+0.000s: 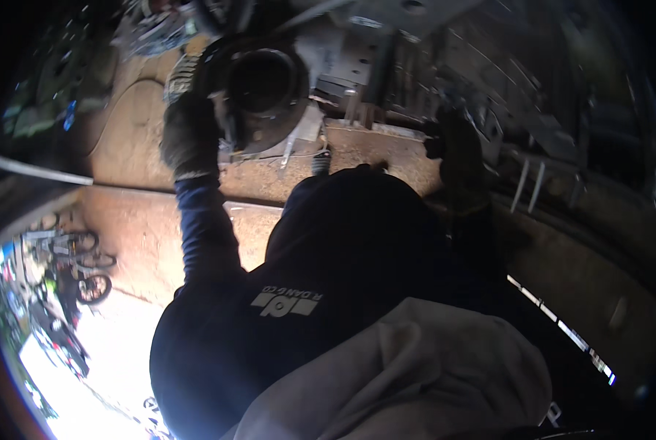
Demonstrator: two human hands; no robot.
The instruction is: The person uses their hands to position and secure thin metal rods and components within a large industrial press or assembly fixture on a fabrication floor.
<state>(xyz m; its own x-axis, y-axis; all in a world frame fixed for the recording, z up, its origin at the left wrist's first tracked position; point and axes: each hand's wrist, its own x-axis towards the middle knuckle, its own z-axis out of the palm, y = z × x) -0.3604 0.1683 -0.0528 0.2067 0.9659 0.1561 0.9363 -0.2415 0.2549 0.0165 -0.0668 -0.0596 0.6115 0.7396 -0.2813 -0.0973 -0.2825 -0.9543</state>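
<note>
My left hand (190, 133), in a work glove, is closed at the left edge of a dark round part (296, 86) with a wide flange and a deep opening. Shadow swallows its fingers, so what exactly they grip does not show. My right hand (458, 150), also gloved, is farther right beside a heap of dark metal pieces (482, 95). It is too dark there to make out its fingers or anything in them. A pale flat scrap (310, 123) lies against the round part's lower right side.
Flat metal plates with holes (346, 62) and other metal parts crowd the far side. Brown ground (258, 180) lies between them and my body. A pale strip (42, 170) runs in from the left. Bicycles or motorbikes (86, 264) stand in bright light at the lower left.
</note>
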